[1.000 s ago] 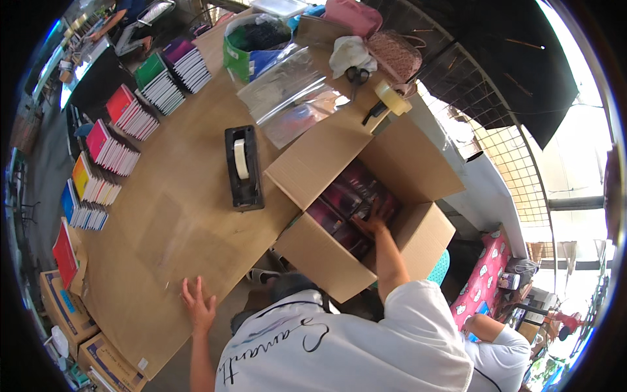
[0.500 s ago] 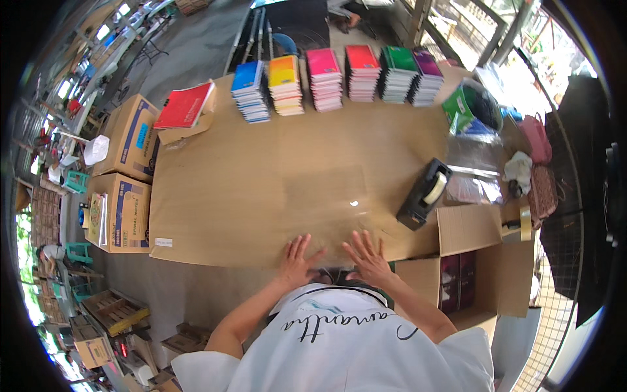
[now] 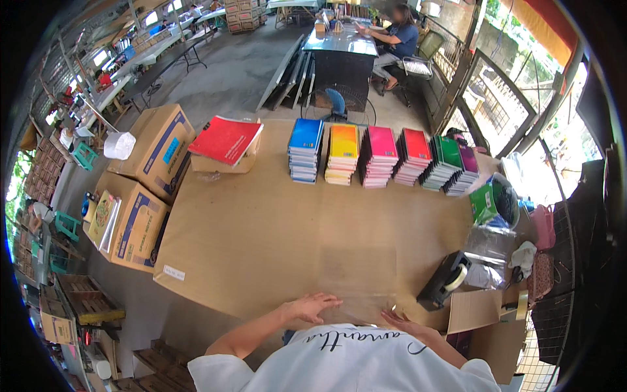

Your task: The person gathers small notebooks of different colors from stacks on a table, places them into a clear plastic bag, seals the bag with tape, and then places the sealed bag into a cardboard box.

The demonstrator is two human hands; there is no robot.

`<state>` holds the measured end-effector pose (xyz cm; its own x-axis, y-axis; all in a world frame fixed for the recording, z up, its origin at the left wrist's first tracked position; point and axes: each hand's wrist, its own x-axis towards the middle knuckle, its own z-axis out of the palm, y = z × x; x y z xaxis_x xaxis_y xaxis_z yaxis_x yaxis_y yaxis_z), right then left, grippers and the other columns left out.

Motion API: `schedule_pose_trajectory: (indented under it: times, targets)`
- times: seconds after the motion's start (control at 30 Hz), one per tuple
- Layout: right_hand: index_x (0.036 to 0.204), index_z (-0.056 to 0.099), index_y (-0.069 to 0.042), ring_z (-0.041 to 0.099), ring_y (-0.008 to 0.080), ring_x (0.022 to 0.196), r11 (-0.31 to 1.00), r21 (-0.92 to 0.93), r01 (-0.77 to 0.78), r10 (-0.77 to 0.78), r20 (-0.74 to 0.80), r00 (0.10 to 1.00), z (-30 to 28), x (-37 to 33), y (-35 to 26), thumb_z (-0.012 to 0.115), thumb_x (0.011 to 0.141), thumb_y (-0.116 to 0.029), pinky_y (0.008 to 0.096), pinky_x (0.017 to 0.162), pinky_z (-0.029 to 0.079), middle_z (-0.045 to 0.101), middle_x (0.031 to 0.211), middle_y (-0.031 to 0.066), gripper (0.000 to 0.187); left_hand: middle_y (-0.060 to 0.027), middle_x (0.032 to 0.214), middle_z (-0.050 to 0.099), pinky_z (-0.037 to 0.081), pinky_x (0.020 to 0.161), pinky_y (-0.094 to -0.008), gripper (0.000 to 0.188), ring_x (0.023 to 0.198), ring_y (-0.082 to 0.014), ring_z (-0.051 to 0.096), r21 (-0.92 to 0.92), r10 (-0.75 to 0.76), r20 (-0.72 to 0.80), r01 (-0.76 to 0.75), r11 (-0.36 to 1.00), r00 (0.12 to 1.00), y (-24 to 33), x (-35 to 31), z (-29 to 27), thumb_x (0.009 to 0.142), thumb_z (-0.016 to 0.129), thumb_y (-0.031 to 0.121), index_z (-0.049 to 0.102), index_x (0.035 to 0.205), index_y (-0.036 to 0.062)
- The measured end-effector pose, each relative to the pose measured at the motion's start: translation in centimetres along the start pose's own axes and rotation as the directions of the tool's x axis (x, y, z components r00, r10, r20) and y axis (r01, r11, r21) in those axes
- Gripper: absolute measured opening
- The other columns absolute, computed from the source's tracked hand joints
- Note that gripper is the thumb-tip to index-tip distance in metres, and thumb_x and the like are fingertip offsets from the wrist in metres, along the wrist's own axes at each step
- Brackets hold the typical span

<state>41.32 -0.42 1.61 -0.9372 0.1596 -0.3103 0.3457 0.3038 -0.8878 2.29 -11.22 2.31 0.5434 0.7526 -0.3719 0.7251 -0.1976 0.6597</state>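
At the table's near edge, a clear plastic sheet or bag lies flat, hard to make out against the brown surface. My left hand rests by its near left corner, fingers stretched out to the right. Beside its near right side is my right hand, fingers extended and partly hidden by my shirt. Neither hand grips anything. Along the far side stand stacks of spiral notebooks: blue, yellow, pink, red, green and purple.
To the right sit a black tape dispenser, clear plastic packs, a green-and-black bin and an open carton. Large cartons flank the left edge, near a red notebook. Beyond the table, a person sits at a desk.
My view has tilted up, showing more of the room and the seated person. Both hands stay at the near edge; their spread fingers have drawn closer together.
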Motion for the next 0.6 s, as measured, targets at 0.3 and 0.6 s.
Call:
schedule_pose_trajectory:
  times: [0.3, 0.6]
  targets:
    - [0.102, 0.046, -0.003, 0.059, 0.0349, 0.091, 0.942, -0.328, 0.075, -0.274, -0.615, 0.739, -22.6, 24.8, -23.8, 0.060, 0.087, -0.018, 0.0393, 0.074, 0.045, 0.061, 0.092, 0.0160, 0.026, -0.0084, 0.104, 0.058, 0.042, 0.082, -0.0355, 0.033, 0.095, -0.0206, 0.052, -0.247, -0.244, -0.966, 0.033, 0.968, -0.087, -12.3, 3.4, -28.8, 0.082, 0.069, 0.022, 0.054, 0.105, 0.0050]
    - [0.115, 0.037, -0.001, 0.061, 0.0395, 0.099, 0.871, -0.016, -0.492, 0.208, -0.894, 0.397, -31.9, 52.7, -25.4, 0.065, 0.076, -0.007, 0.0442, 0.082, 0.052, 0.056, 0.112, 0.0277, 0.048, -0.0094, 0.116, 0.050, 0.029, 0.097, -0.0465, 0.083, 0.115, -0.0303, 0.037, -0.538, -0.535, -0.834, 0.410, 0.736, -0.133, -17.8, 5.7, -38.2, 0.053, 0.087, 0.037, 0.040, 0.116, 0.0119]
